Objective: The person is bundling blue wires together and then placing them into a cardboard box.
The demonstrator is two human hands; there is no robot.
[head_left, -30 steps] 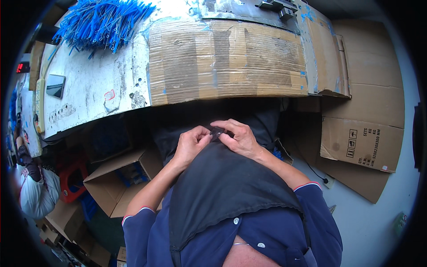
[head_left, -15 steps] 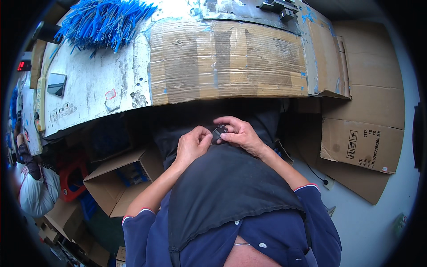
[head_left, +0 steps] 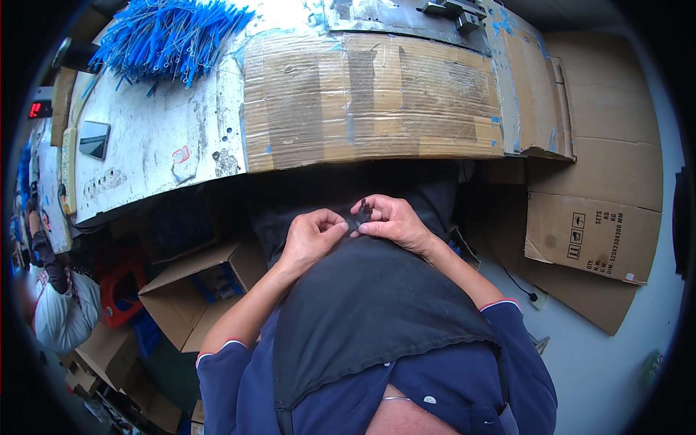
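Observation:
Above my apron-covered lap, my right hand (head_left: 391, 220) pinches a small dark part (head_left: 362, 212) with a notched edge between thumb and fingers. Its exact kind is too small to make out. Close beside it on the left, my left hand (head_left: 315, 233) is closed, thumb pressed to the fingertips near the part's left side. Whatever those left fingertips hold, if anything, is hidden. The black apron (head_left: 362, 304) spreads below both hands.
In front stands a workbench topped with worn cardboard (head_left: 377, 101). A heap of blue-sleeved wire pieces (head_left: 170, 40) and a phone (head_left: 94, 139) lie on its left. An open carton (head_left: 196, 290) sits lower left; flattened cardboard (head_left: 594, 225) leans right. Another person (head_left: 69, 308) works far left.
The small dark part has turned in my right fingers, its notched edge now pointing upward. My left hand has shifted very slightly, staying beside it.

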